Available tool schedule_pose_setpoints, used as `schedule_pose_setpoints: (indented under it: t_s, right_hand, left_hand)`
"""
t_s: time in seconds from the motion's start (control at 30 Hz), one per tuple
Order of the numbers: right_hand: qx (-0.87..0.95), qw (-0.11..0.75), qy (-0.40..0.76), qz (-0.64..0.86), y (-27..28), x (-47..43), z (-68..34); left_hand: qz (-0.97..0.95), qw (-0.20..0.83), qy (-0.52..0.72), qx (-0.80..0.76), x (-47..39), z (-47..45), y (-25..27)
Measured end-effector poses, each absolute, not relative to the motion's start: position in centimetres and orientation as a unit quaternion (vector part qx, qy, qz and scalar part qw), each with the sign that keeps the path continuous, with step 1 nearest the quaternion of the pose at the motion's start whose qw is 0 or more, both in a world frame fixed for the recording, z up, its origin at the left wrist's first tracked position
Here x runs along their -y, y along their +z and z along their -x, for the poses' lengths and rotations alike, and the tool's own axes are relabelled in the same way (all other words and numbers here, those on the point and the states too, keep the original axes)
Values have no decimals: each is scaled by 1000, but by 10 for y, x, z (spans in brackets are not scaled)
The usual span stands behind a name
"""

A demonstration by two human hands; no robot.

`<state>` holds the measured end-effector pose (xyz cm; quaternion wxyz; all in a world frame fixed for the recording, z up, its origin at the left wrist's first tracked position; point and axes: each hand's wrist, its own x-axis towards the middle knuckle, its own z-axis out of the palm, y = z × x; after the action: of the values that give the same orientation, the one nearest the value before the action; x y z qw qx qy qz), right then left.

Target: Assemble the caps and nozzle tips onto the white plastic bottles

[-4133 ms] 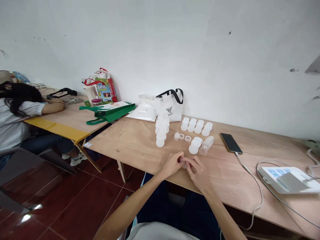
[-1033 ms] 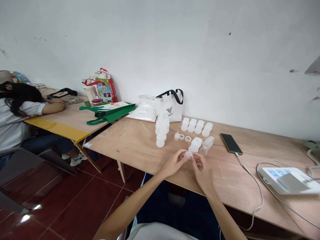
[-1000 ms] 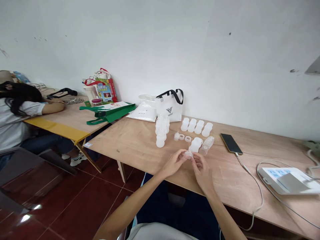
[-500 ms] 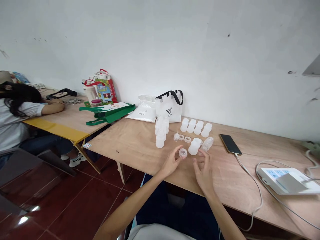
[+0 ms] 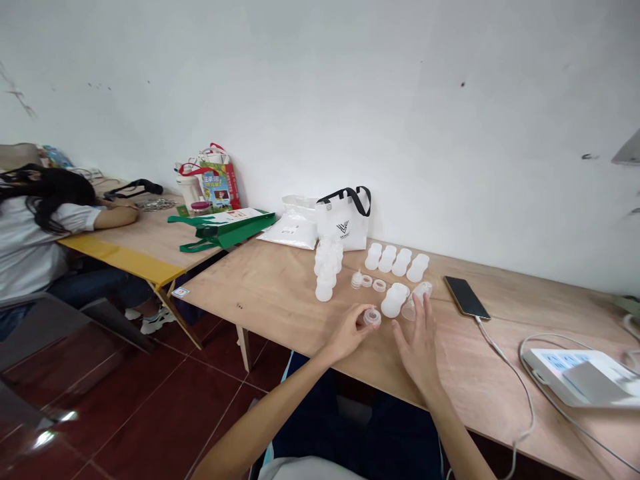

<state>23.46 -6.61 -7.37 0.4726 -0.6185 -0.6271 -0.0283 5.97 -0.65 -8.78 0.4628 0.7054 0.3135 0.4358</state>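
My left hand (image 5: 350,331) pinches a translucent screw ring (image 5: 372,317) just above the near part of the table. My right hand (image 5: 419,347) is open, its fingers spread, reaching beside a clear plastic piece (image 5: 410,308) whose kind I cannot make out. Between the hands and a little farther back lies a milky waisted bottle (image 5: 394,301). Behind it sit a clear spouted cap (image 5: 357,279) and two loose rings, one (image 5: 367,281) beside the other (image 5: 379,285). Several milky bottles form a row (image 5: 401,262) at the back, and another group (image 5: 325,280) stands to the left.
A white bag with black handles (image 5: 345,223) and a white plastic packet (image 5: 291,230) lean at the wall. On the right lie a phone (image 5: 467,297) on its cable and a white power strip (image 5: 583,377). A person (image 5: 45,227) rests at the left table, near a green bag (image 5: 225,230).
My right hand has opened wider and moved toward the clear plastic piece. The left hand keeps the ring, lowered slightly. The whole view has shifted a little.
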Motion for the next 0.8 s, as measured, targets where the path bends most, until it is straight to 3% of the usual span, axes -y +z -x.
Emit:
schedule_pose_setpoints:
  t_s: [0.5, 0.8]
  right_hand:
    - [686, 392, -50, 611, -64, 37, -243]
    - [642, 463, -23, 610, -68, 38, -241]
  left_hand:
    - [-723, 430, 423, -337, 15, -60, -75]
    - [-712, 438, 429, -343, 16, -60, -75]
